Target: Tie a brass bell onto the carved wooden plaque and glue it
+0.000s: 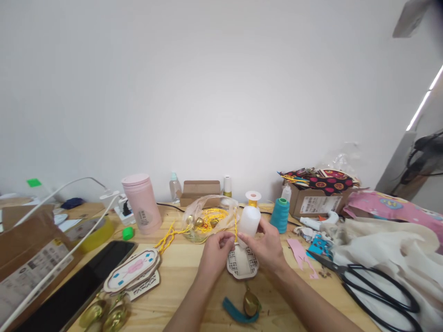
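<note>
Near the middle of the table, my left hand (217, 252) is closed at the top left of a wooden fretwork plaque (243, 267), its fingertips pinched by a yellow cord (236, 226). My right hand (268, 246) curls around the lower part of a white translucent bottle (249, 220), its thumb and fingertips near the plaque's top edge. The bottle's lower end is partly hidden by that hand. Below the plaque hangs a brass bell (251, 304) with a teal strip (238, 313) lying beside it.
Black scissors (367, 276) and white cloth (398, 253) lie right. Painted plaques (133, 269), brass bells (105, 313) and a phone (83, 286) are left. Behind stand a pink tumbler (142, 207), a bag of yellow cords (211, 219) and a teal thread cone (279, 216).
</note>
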### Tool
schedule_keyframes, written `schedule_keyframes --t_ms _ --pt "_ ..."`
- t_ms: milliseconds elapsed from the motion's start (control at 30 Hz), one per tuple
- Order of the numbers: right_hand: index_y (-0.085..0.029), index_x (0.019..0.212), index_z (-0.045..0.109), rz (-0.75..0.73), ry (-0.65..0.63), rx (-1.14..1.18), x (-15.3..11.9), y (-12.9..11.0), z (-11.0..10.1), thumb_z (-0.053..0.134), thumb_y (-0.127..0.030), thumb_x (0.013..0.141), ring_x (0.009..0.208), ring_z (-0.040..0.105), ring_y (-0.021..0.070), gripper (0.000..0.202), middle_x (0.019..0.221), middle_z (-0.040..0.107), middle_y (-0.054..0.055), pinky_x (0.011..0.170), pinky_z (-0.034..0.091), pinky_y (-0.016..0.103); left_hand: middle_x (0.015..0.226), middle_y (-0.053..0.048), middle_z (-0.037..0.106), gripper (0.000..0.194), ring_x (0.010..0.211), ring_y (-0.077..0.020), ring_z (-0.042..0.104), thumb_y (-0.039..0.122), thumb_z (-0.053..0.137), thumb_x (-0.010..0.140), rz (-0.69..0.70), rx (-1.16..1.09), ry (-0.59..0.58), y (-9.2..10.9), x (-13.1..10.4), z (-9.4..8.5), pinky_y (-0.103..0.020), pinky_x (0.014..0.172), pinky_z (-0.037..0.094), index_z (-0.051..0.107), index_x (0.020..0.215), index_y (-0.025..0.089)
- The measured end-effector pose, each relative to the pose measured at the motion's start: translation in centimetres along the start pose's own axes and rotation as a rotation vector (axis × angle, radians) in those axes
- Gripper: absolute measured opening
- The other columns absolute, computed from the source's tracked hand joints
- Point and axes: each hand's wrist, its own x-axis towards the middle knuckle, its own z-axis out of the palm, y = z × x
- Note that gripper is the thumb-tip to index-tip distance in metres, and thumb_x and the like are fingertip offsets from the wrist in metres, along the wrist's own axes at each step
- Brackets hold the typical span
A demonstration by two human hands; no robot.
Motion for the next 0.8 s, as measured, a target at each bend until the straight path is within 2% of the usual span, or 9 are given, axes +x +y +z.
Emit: schedule_keyframes --t_ms 167,300,467,600,800 --pt "-0.015 0.083 0.055 -0.014 0.015 0.002 -0.01 0.06 0.02 0.061 -0.04 0.062 0.065 0.054 0.0186 0.033 0.074 0.062 0.005 0.059 0.044 0.03 0.056 -0.001 0.059 0.023 0.055 -0.0149 0.054 0.031 0.053 0.067 0.012 0.018 0.014 0.11 0.11 -0.08 -0.026 0.055 0.043 0.061 0.074 0.011" --pt "-0.016 0.082 0.056 0.054 0.018 0.103 0.05 0.11 0.07 0.063 -0.038 0.06 0.065 0.056 0.019 0.032 0.074 0.062 0.004 0.059 0.045 0.03 0.057 -0.002 0.06 0.024 0.056 -0.0152 0.055 0.032 0.053 0.068 0.021 0.045 0.02 -0.03 0.09 -0.1 -0.026 0.055 0.044 0.06 0.076 0.011" --pt "-0.016 0.087 0.053 0.257 0.198 0.395 0.41 0.09 -0.19 0.064 -0.034 0.06 0.07 0.059 0.0194 0.035 0.078 0.064 0.005 0.061 0.047 0.03 0.066 -0.004 0.063 0.026 0.06 -0.016 0.057 0.032 0.055 0.066 0.037 0.1 0.019 -0.12 -0.12 0.03 -0.027 0.057 0.045 0.06 0.082 0.012" --pt "-0.015 0.091 0.052 0.333 0.347 0.536 0.67 0.24 -0.39 0.065 -0.032 0.058 0.074 0.06 0.0196 0.039 0.085 0.064 0.007 0.065 0.047 0.031 0.07 -0.003 0.064 0.025 0.068 -0.0178 0.059 0.028 0.059 0.061 0.069 0.177 0.02 0.05 -0.33 0.31 -0.029 0.063 0.045 0.062 0.083 0.015" --pt "-0.014 0.092 0.053 0.336 0.376 0.597 0.62 0.2 -0.2 0.066 -0.03 0.058 0.074 0.06 0.0195 0.04 0.084 0.064 0.007 0.064 0.048 0.031 0.073 -0.003 0.067 0.021 0.072 -0.0191 0.06 0.027 0.057 0.063 0.094 0.27 0.003 0.28 -0.39 0.79 -0.031 0.07 0.044 0.065 0.082 0.02"
